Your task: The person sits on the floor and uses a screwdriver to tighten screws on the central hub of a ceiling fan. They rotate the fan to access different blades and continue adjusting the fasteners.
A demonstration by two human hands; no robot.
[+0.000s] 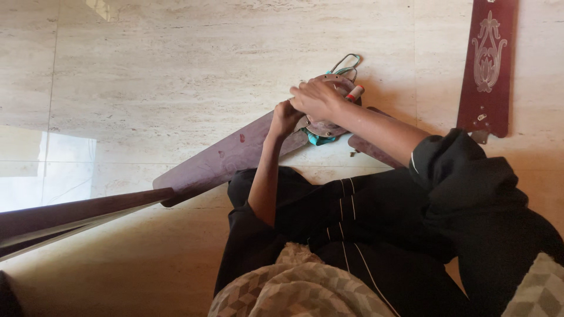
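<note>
We grip the ceiling-fan motor hub (326, 120) on the tiled floor (176, 70): right hand (317, 98) curled over it, left hand (286, 117) closed on the attached blade (226, 158).

We see a dark maroon fan blade (226, 155) lying on cream, faintly veined marble floor (176, 70). A second maroon blade (486, 64) carries a pale scrolled floral motif. The round hub plate (329, 120) is dull brownish, with teal wire (346, 66) beside it. Our sleeves (458, 176) are black with thin white stripes.
</note>
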